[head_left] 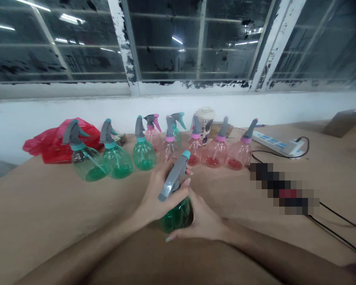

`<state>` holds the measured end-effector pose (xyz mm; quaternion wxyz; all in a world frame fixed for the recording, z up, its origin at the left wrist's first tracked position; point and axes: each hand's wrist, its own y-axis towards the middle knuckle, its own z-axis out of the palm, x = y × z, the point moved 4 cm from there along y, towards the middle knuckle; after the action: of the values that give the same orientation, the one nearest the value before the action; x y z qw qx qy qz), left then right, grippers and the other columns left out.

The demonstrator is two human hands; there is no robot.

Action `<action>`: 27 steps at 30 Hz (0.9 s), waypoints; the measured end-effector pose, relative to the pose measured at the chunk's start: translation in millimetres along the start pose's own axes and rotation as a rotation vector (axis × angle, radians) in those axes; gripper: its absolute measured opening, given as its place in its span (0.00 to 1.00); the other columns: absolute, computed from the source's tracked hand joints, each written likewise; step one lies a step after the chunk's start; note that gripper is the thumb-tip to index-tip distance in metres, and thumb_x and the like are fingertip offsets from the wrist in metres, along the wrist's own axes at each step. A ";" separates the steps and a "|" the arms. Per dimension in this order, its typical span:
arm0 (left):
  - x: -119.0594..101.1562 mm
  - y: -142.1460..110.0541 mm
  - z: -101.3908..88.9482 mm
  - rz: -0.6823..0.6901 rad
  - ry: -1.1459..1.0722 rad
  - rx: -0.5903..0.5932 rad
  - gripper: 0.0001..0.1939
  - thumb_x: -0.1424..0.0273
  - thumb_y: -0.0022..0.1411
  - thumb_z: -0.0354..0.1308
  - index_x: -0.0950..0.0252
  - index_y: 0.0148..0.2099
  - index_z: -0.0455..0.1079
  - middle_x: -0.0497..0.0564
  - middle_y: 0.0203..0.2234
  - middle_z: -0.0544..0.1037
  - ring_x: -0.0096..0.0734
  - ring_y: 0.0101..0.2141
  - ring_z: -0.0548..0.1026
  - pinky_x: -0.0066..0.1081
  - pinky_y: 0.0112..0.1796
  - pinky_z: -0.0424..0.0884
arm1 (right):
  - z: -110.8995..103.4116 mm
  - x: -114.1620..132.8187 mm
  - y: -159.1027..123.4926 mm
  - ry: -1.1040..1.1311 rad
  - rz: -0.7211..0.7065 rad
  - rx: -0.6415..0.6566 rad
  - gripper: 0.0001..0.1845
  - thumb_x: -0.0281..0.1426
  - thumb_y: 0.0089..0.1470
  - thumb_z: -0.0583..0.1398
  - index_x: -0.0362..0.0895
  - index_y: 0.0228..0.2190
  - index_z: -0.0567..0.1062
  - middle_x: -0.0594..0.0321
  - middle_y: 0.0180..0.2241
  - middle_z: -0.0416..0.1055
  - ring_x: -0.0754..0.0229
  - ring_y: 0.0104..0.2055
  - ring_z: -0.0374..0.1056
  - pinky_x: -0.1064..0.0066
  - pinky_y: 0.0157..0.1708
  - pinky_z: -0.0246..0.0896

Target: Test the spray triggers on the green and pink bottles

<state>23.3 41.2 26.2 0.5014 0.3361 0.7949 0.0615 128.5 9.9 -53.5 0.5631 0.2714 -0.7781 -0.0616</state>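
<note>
In front of me is a green spray bottle [175,217] with a grey spray head and a teal nozzle tip. My left hand [158,192] is closed around its neck, just under the spray head [174,176]. Around the lower body curves my right hand [206,215], thumb and fingers against the plastic. My hands hide part of the bottle, so I cannot tell how full it is. Beyond it stands a row of similar bottles. Green ones, such as this bottle [144,156], are on the left; pink ones, such as this bottle [214,153], are on the right.
A crumpled red plastic bag [57,142] lies behind the green bottles. A lidded paper cup [207,122] stands behind the pink ones. To the right are a white power strip [273,144] with a plugged-in adapter, black cables and a brown cardboard piece [342,122].
</note>
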 end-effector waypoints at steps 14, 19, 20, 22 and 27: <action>-3.1 1.8 -1.3 0.027 0.096 -0.007 0.05 0.65 0.57 0.54 0.61 0.35 0.64 0.45 0.22 0.70 0.33 0.27 0.72 0.33 0.30 0.68 | 0.5 1.1 -0.9 0.050 -0.027 0.013 0.56 0.42 0.31 0.73 0.50 0.58 0.53 0.55 0.56 0.62 0.48 0.58 0.60 0.53 0.55 0.59; -0.4 -1.0 -0.6 0.025 0.084 -0.022 0.04 0.66 0.57 0.55 0.60 0.35 0.66 0.45 0.20 0.70 0.35 0.29 0.73 0.33 0.28 0.68 | 0.1 -0.4 -1.8 0.005 -0.037 0.001 0.56 0.42 0.32 0.72 0.50 0.59 0.52 0.54 0.57 0.60 0.46 0.60 0.57 0.50 0.57 0.55; -0.3 -1.0 -0.4 0.029 0.076 -0.020 0.05 0.66 0.57 0.55 0.60 0.36 0.67 0.45 0.20 0.70 0.35 0.29 0.73 0.33 0.28 0.68 | 0.2 -0.9 -1.7 0.002 -0.047 0.002 0.56 0.42 0.32 0.72 0.51 0.59 0.52 0.54 0.58 0.59 0.46 0.60 0.56 0.50 0.58 0.54; -0.1 -0.8 -0.1 0.028 0.062 -0.014 0.07 0.66 0.57 0.55 0.60 0.39 0.68 0.45 0.22 0.72 0.35 0.29 0.73 0.33 0.29 0.69 | 0.4 -1.5 -1.4 -0.002 -0.065 0.005 0.57 0.41 0.32 0.73 0.51 0.59 0.52 0.54 0.58 0.59 0.45 0.61 0.55 0.49 0.59 0.53; -0.4 -0.9 -0.3 0.026 0.066 -0.034 0.08 0.66 0.57 0.56 0.59 0.41 0.68 0.45 0.21 0.72 0.36 0.29 0.73 0.33 0.27 0.68 | 0.2 -2.2 -1.4 -0.016 -0.043 0.005 0.55 0.42 0.32 0.72 0.51 0.58 0.54 0.54 0.58 0.59 0.45 0.60 0.56 0.49 0.58 0.54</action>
<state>22.8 40.4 26.3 0.4799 0.3359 0.8052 0.0926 129.3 9.7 -56.0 0.5547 0.2888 -0.7768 -0.0738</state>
